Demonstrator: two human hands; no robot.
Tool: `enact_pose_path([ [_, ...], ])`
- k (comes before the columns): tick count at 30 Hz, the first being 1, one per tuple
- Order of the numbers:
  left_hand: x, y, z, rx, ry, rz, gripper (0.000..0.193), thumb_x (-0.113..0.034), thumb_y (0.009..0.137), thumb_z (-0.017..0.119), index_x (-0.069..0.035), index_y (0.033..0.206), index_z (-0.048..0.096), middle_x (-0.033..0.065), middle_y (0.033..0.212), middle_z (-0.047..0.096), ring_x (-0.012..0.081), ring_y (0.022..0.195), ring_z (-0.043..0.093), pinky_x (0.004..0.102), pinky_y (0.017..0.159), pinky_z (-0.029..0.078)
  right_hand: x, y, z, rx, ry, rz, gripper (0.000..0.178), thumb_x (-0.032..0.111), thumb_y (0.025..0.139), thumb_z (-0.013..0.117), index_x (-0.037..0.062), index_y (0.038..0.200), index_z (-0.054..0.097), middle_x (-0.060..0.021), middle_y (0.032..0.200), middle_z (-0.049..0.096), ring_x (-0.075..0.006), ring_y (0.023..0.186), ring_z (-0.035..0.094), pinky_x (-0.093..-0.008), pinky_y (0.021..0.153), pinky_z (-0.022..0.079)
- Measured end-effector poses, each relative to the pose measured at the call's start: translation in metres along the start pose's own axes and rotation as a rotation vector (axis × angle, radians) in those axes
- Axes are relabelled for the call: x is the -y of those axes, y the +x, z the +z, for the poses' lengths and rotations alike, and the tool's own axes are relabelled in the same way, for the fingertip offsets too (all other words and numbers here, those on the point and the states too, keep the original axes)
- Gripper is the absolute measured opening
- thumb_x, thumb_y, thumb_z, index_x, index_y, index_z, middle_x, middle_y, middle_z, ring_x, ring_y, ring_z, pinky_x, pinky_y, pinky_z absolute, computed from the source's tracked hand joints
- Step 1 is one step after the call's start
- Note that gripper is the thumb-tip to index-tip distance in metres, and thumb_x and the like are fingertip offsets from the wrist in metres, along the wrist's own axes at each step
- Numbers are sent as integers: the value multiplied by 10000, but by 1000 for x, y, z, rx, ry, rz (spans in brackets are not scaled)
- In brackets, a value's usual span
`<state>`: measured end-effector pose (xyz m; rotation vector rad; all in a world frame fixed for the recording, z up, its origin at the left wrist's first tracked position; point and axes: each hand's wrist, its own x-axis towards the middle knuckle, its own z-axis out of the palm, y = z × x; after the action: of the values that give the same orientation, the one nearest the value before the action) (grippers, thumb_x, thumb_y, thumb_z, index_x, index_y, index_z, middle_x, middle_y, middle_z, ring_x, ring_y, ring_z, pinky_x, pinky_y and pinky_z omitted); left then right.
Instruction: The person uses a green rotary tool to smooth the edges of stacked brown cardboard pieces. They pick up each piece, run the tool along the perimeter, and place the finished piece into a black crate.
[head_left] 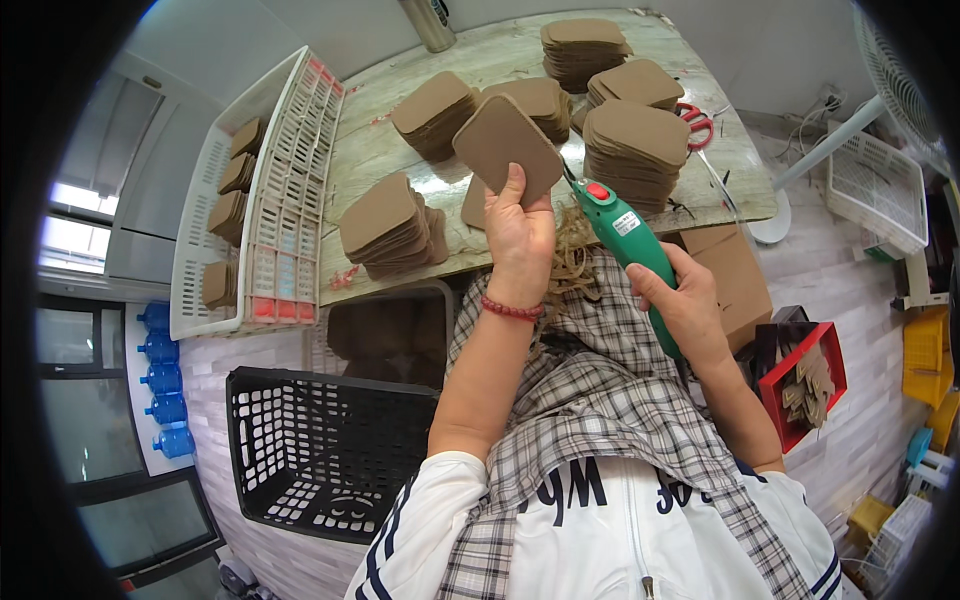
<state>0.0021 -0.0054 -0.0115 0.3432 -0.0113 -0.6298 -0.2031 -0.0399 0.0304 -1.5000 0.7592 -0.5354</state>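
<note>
My left hand (522, 238) grips a brown pad (508, 140) with rounded corners, its thumb lying on the flat face and the fingers behind. The pad is held up over the near edge of the table. In my right hand (688, 305) is a green handheld electric tool (630, 232) with a red button near its front. Its narrow dark tip points at the pad's right edge; whether they touch I cannot tell. Tan scraps of trimmed strip (572, 262) lie on my checked apron (600, 370). Behind the pad, piles of similar brown pads (640, 150) stand on the table (400, 250).
Red-handled scissors (698, 128) lie at the table's right. On the left, a white plastic crate (285, 200) holds more pads. A black crate (330, 440) stands below it. To my right are a cardboard box (735, 275), a red bin (838, 368) with scraps and a fan (900, 85).
</note>
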Motion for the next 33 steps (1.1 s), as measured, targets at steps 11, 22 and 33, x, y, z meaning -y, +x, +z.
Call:
enact_pose_path([
  [11, 13, -16, -8, 67, 105, -64, 352, 8, 899, 557, -54, 1237, 486, 95, 1193, 570, 248, 1108, 557, 409, 987, 465, 9, 6, -4, -8, 4, -24, 369, 241, 834, 712, -37, 1059, 619, -13, 728, 600, -52, 578, 526, -205, 528, 438],
  [22, 17, -35, -26, 120, 177, -178, 328, 39, 891, 553, -53, 1203, 510, 92, 1167, 596, 225, 1085, 585, 385, 960, 492, 24, 20, -13, 14, 54, -20, 281, 224, 847, 692, -17, 975, 624, -1, 698, 585, -50, 586, 515, -201, 542, 424],
  [33, -54, -18, -38, 286, 729, -345, 298, 81, 851, 564, 3, 1139, 586, 84, 1057, 657, 154, 923, 649, 286, 783, 558, 27, 7, -56, 175, -102, 84, 287, 210, 829, 699, -17, 989, 628, -11, 722, 594, -60, 596, 531, -213, 545, 439],
])
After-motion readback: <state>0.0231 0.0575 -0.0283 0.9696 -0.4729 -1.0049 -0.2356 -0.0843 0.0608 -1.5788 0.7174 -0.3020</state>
